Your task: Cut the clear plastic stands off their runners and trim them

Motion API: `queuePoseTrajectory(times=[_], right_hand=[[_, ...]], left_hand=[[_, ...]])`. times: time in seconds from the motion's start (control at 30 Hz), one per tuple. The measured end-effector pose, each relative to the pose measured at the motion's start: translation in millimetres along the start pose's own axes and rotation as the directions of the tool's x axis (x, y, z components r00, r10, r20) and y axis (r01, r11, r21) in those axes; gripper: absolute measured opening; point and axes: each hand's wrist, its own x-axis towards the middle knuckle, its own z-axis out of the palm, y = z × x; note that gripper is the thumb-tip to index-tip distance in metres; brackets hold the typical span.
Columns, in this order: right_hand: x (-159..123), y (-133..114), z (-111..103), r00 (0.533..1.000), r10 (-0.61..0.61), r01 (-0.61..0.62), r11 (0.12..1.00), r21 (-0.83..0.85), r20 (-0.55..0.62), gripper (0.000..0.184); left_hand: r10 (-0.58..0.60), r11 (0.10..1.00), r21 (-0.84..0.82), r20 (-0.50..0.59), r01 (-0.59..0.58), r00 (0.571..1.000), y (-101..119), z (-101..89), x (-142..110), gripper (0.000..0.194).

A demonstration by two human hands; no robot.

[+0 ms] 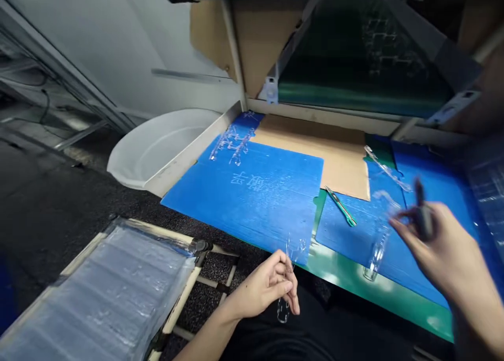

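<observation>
Closest in view, the left hand [263,290] clenches a clear plastic piece [283,310], while the right hand [435,243] grasps a dark tool [424,219] above a blue mat [275,174].

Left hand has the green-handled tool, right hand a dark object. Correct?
No: the head view shows the left hand holding a clear plastic piece; the green-handled tool lies on the blue sheet. The right hand with its dark object is as you said.
</observation>
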Motion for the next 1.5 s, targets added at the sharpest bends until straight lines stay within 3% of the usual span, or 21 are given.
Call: queuePoseTrajectory(times=[0.03, 0.07, 0.13, 0.2, 0.23, 0.27, 0.33, 0.4, 0.47, 0.53, 0.6, 0.67, 0.73, 0.8, 0.87, 0.97, 1.03, 1.13, 1.23, 1.4, 1.5], right_hand=[[28, -53, 21, 0.983, -0.179, 0.174, 0.981, 0.089, 0.052, 0.026], [59, -107, 45, 0.956, -0.28, 0.266, 0.954, 0.134, 0.092, 0.026], [121, -206, 99, 0.918, -0.393, 0.378, 0.909, 0.175, 0.057, 0.033], [169, -268, 141, 0.895, -0.446, 0.436, 0.88, 0.191, 0.015, 0.04], [184, -280, 153, 0.896, -0.445, 0.437, 0.878, 0.196, -0.006, 0.042], [192, -278, 159, 0.897, -0.443, 0.436, 0.881, 0.184, -0.006, 0.043], [186, -234, 149, 0.903, -0.428, 0.422, 0.9, 0.11, 0.032, 0.039], [157, -155, 116, 0.93, -0.358, 0.362, 0.931, -0.038, 0.078, 0.033], [114, -67, 71, 0.974, -0.222, 0.227, 0.954, -0.195, 0.047, 0.031], [65, 12, 30, 0.997, -0.056, 0.038, 0.951, -0.307, -0.053, 0.028], [22, 73, 3, 0.985, 0.081, -0.133, 0.915, -0.38, -0.15, 0.031], [-8, 115, -9, 0.965, 0.166, -0.239, 0.874, -0.423, -0.204, 0.039], [-22, 135, -8, 0.95, 0.209, -0.295, 0.841, -0.453, -0.232, 0.046], [-23, 134, 1, 0.942, 0.221, -0.319, 0.821, -0.473, -0.252, 0.046], [-14, 114, 20, 0.954, 0.204, -0.287, 0.829, -0.481, -0.218, 0.042], [6, 63, 63, 0.992, 0.121, -0.094, 0.896, -0.433, 0.034, 0.043], [17, 28, 94, 0.971, 0.058, 0.029, 0.934, -0.355, 0.233, 0.035], [26, -3, 122, 0.922, 0.038, 0.073, 0.96, -0.27, 0.384, 0.025], [21, -8, 111, 0.904, 0.066, 0.03, 0.975, -0.218, 0.422, 0.033], [-32, -2, 47, 0.884, 0.085, -0.075, 0.996, -0.04, 0.46, 0.025], [-78, -6, 20, 0.898, 0.065, -0.154, 0.973, 0.171, 0.435, 0.028]], left_hand=[[0.012, 1.0, -0.004, -0.011, -0.012, 1.0, -1, -1.3, -4, 0.028], [0.028, 1.0, 0.001, -0.024, -0.028, 0.999, -2, -0.4, -5, 0.029], [0.068, 0.998, 0.022, -0.05, -0.067, 0.996, 0, 5.3, -3, 0.031], [0.116, 0.993, 0.043, -0.075, -0.113, 0.99, 3, 11.0, 1, 0.031], [0.136, 0.99, 0.047, -0.079, -0.132, 0.988, 4, 12.3, 2, 0.031], [0.15, 0.988, 0.049, -0.081, -0.146, 0.985, 4, 12.3, 1, 0.032], [0.175, 0.984, 0.054, -0.09, -0.17, 0.98, -1, 8.3, -4, 0.035], [0.186, 0.981, 0.067, -0.108, -0.18, 0.977, -11, 1.2, -11, 0.038], [0.183, 0.979, 0.118, -0.144, -0.167, 0.972, -20, -5.9, -17, 0.043], [0.162, 0.975, 0.175, -0.152, -0.135, 0.975, -26, -9.9, -18, 0.044], [0.12, 0.98, 0.178, -0.137, -0.094, 0.983, -25, -8.3, -13, 0.037], [0.076, 0.991, 0.115, -0.098, -0.064, 0.992, -20, -1.6, -5, 0.03], [0.067, 0.994, 0.089, -0.061, -0.061, 0.996, -14, 6.9, 4, 0.025], [0.092, 0.989, 0.122, -0.048, -0.085, 0.995, -9, 14.1, 13, 0.023], [0.144, 0.976, 0.173, -0.067, -0.131, 0.987, -6, 19.1, 19, 0.025], [0.221, 0.937, 0.293, -0.082, -0.189, 0.972, -2, 25.2, 26, 0.031], [0.256, 0.89, 0.409, -0.082, -0.202, 0.963, 4, 29.7, 28, 0.028], [0.325, 0.797, 0.563, -0.097, -0.217, 0.941, 16, 35.4, 29, 0.021], [0.415, 0.712, 0.648, -0.078, -0.27, 0.906, 24, 36.8, 27, 0.02], [0.467, 0.699, 0.631, -0.048, -0.336, 0.883, 30, 40.7, 20, 0.023], [0.572, 0.51, 0.744, 0.081, -0.431, 0.816, 34, 46.4, 24, 0.016]])
